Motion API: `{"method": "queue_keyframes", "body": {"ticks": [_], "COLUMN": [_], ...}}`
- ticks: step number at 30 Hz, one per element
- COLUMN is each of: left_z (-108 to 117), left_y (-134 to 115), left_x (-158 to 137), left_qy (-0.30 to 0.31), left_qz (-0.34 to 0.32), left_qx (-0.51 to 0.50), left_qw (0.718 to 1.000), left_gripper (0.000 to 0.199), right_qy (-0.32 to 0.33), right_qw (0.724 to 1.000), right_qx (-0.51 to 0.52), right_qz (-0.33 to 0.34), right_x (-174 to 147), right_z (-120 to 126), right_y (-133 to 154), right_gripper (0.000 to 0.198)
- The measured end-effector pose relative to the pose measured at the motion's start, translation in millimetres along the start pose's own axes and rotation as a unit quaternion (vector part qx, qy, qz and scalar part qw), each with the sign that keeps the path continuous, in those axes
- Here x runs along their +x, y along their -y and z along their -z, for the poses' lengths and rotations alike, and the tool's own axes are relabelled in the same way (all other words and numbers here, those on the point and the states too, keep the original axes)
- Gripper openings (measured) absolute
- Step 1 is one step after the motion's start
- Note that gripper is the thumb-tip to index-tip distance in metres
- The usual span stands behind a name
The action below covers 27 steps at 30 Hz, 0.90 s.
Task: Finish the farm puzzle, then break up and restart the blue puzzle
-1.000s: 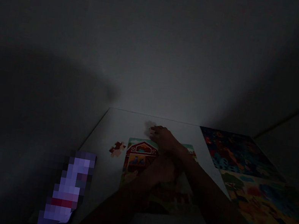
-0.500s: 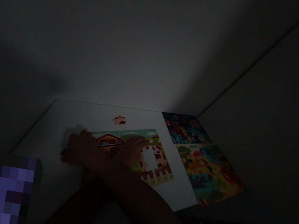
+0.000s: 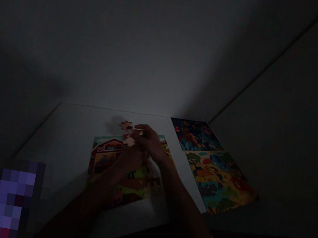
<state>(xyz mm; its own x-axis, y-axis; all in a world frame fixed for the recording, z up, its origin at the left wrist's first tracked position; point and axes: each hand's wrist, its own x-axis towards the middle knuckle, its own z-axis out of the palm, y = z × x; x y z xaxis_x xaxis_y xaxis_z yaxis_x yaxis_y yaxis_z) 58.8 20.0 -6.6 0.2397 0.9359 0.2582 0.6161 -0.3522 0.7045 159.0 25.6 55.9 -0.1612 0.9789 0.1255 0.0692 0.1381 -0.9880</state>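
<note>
Both hands meet over the far edge of a farm jigsaw puzzle (image 3: 114, 144) with a red barn. A few pale pink puzzle pieces (image 3: 129, 140) are in my right hand (image 3: 149, 140), its fingers bent around them. My left hand (image 3: 134, 156) is just below, close against the right one; its fingers are mostly hidden and dark. Another loose puzzle piece (image 3: 126, 124), pink with brown, lies on the white table just beyond the fingertips. My arms cover much of the puzzle's middle and right side.
To the right on the white table (image 3: 78, 125) lie a dark blue picture puzzle (image 3: 197, 136) and a yellow-orange animal puzzle (image 3: 218, 181). A wall (image 3: 128, 48) rises behind the table. The scene is very dim. A purple pixelated patch covers the lower left.
My right hand has come from the puzzle's left side to its far edge, bringing pieces. My arms have uncrossed. The farm puzzle now sits turned, its barn side further left and nearer.
</note>
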Motion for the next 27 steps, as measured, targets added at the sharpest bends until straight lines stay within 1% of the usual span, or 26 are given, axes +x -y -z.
{"method": "queue_keyframes", "body": {"ticks": [1, 2, 3, 5, 8, 12, 15, 18, 21, 23, 25, 27], "left_z": [1, 3, 4, 7, 10, 10, 12, 17, 23, 25, 27, 27], "left_y": [0, 0, 0, 1, 2, 6, 12, 18, 23, 25, 26, 26], "left_x": [1, 2, 2, 3, 3, 4, 4, 3, 1, 0, -1, -1], "left_qy": [0.019, 0.044, 0.066, 0.091, 0.108, 0.111, 0.112, 0.115, 0.116, 0.117, 0.114, 0.109], "left_qz": [-0.015, -0.052, -0.090, -0.135, -0.171, -0.194, -0.209, -0.218, -0.218, -0.213, -0.204, -0.194], "left_qx": [0.007, 0.022, 0.037, 0.062, 0.096, 0.125, 0.133, 0.135, 0.135, 0.133, 0.131, 0.126], "left_qw": [1.000, 0.997, 0.993, 0.985, 0.975, 0.967, 0.962, 0.960, 0.960, 0.961, 0.963, 0.967], "left_gripper": [0.029, 0.022, 0.017, 0.025, 0.034, 0.039, 0.042, 0.042, 0.043, 0.044, 0.046, 0.045], "right_qy": [-0.016, -0.041, -0.061, -0.079, -0.086, -0.072, -0.063, -0.069, -0.090, -0.088, -0.061, -0.011], "right_qw": [0.998, 0.993, 0.989, 0.983, 0.979, 0.983, 0.982, 0.979, 0.972, 0.969, 0.977, 0.990], "right_qx": [0.047, 0.085, 0.107, 0.139, 0.159, 0.156, 0.163, 0.175, 0.192, 0.195, 0.168, 0.105], "right_qz": [-0.042, -0.071, -0.084, -0.095, -0.092, -0.070, -0.067, -0.075, -0.099, -0.120, -0.117, -0.096], "right_x": [-7, -13, -18, -27, -34, -35, -36, -39, -40, -41, -43, -45], "right_z": [24, 44, 59, 76, 78, 76, 80, 81, 80, 79, 79, 79], "right_y": [-5, -10, -16, -26, -33, -33, -33, -34, -35, -36, -36, -36], "right_gripper": [0.040, 0.045, 0.048, 0.050, 0.049, 0.045, 0.046, 0.050, 0.044, 0.039, 0.034, 0.033]}}
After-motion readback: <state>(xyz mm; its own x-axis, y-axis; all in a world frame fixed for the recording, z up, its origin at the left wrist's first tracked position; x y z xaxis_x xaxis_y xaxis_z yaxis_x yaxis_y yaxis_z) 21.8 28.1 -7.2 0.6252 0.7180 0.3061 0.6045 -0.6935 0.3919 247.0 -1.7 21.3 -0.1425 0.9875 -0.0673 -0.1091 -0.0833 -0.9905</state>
